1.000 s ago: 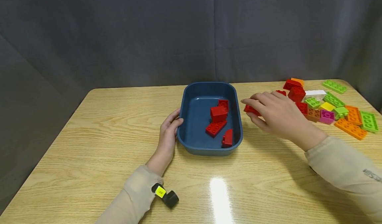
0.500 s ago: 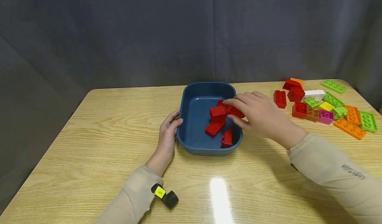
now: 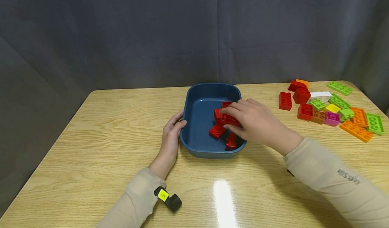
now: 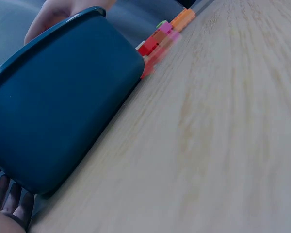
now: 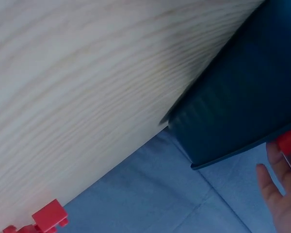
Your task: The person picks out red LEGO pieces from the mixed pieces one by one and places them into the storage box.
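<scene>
Red brick (image 3: 230,120): I'm seeing it hanging over the right part of the blue tub (image 3: 199,116), near other red bricks (image 3: 217,132) — whether it's touching them, I cannot tell.
Right hand (image 3: 255,121): thumb and fingers are pinching that brick.
Left hand (image 3: 171,135): I'm watching it gripping the tub's left side, thumb resting at the rim, fingers lying against the outer wall.
Table (image 3: 91,153): loose bricks (image 3: 332,108) in mixed colours are lying at the right — well apart from the tub.
</scene>
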Demonstrator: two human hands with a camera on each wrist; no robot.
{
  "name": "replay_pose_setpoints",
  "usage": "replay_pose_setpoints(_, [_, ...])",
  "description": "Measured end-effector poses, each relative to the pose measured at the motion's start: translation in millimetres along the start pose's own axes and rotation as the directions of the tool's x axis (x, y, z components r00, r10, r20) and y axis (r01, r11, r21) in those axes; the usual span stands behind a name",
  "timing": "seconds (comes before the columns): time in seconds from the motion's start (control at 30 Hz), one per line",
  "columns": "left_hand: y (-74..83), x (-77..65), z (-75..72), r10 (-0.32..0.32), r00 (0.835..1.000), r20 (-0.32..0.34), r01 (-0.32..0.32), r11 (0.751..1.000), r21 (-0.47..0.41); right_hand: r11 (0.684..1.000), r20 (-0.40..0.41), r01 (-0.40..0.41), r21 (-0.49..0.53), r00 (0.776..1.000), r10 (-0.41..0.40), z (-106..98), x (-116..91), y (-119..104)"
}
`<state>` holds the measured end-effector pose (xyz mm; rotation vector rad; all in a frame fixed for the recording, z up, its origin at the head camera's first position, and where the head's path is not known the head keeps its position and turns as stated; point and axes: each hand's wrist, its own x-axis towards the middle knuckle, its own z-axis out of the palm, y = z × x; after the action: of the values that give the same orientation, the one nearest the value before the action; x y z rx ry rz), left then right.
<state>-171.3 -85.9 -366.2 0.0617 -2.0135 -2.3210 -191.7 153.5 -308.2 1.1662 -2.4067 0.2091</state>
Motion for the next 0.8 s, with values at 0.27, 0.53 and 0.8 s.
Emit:
replay_pose_setpoints(0.27, [0.0,0.0,-0.4,0.000,1.000,0.002,0.000,1.000,0.001,1.000,0.064,-0.016,0.005,0.998,0.016,2.4,0.7,-2.9])
replay_pose_setpoints(0.53, [0.4,-0.1,-0.2,-0.005,1.000,0.004,0.005,1.000,-0.002,1.000,0.062,-0.014,0.018,0.998,0.013,4.2,0.2,-3.9])
replay_pose_setpoints(0.8, [0.6,-0.2,0.7,-0.006,1.000,0.001,0.006,1.000,0.002,1.000,0.051,-0.023,0.012,0.998,0.022,5.0,-1.0,-3.5])
